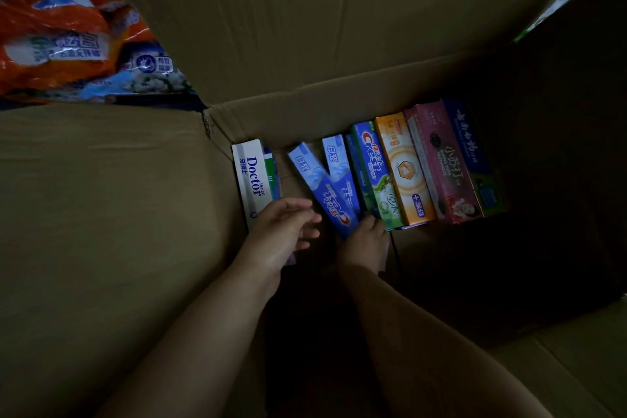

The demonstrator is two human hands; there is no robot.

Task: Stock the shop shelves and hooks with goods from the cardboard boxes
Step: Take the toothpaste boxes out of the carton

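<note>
Head view: dim corrugated cardboard box holds glossy rectangular toothpaste cartons. Left hand fingers spread, relaxed; right hand finger state indeterminate.

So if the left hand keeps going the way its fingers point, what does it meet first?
Probably the tilted blue Crest box, just beyond the left hand, whose fingers point right toward it. Depth in the dim carton is unclear.

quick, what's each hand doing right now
Left hand: open, fingers relaxed, holding nothing.
Right hand: fingertips on the blue Crest box; whether it grips cannot be told.
</note>
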